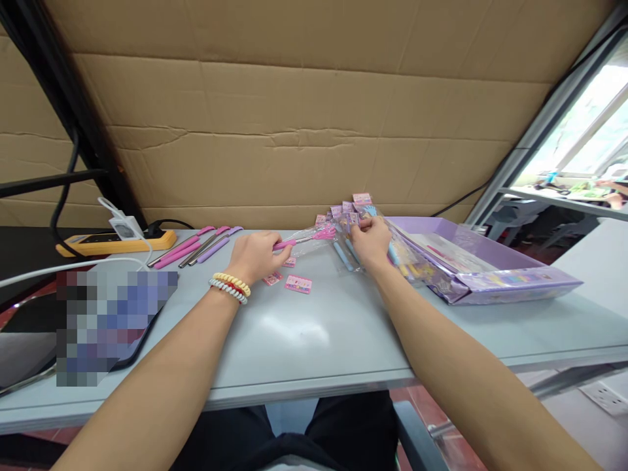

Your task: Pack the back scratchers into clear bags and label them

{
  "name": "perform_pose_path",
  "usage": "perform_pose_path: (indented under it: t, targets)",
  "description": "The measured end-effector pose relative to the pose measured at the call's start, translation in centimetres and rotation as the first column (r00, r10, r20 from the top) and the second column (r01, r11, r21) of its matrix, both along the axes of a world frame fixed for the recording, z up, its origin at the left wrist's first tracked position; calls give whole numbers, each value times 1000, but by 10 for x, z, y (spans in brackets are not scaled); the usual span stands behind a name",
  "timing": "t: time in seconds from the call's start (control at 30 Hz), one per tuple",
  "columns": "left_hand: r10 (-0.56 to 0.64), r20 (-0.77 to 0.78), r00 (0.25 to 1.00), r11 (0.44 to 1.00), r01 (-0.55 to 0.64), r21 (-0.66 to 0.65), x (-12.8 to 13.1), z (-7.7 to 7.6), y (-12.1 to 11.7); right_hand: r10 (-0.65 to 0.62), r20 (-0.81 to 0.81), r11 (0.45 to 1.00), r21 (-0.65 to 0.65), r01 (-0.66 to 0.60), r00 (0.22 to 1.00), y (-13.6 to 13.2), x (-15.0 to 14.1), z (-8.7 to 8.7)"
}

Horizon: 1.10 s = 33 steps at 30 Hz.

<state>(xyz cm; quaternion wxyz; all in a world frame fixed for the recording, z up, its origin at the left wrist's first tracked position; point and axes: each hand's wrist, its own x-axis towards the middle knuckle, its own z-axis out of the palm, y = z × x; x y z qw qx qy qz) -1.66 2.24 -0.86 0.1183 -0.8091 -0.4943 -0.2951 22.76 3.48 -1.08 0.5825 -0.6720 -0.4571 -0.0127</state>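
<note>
My left hand (256,255) is closed around a pink-handled tool in a clear plastic sleeve (308,237), held just above the grey table (314,333). My right hand (371,241) pinches a bunch of small packets with pink and purple header cards (349,210). Three small pink cards (298,283) lie on the table between my hands. Beaded bracelets circle my left wrist.
Several pink and purple sticks (199,246) lie at the back left beside a yellow power strip (115,243) with a white charger. A purple box (478,268) sits to the right. A dark pouch (98,327) lies at the left. Cardboard walls the back.
</note>
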Motion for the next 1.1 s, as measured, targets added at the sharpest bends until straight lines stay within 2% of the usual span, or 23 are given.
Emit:
perform_pose_path:
  t: [0.3, 0.67, 1.0, 1.1]
  targets:
    - [43, 6, 999, 999, -42, -33, 1, 1, 0, -16, 47, 999, 29, 15, 999, 2, 8, 0]
    - [74, 13, 997, 995, -73, -69, 3, 3, 0, 9, -27, 1000, 21, -8, 1000, 11, 23, -2]
    - [72, 29, 997, 996, -70, -55, 1, 3, 1, 121, -96, 991, 71, -114, 988, 8, 22, -2]
    - [67, 36, 997, 996, -65, -55, 1, 3, 1, 91, -18, 993, 71, -89, 996, 5, 21, 0]
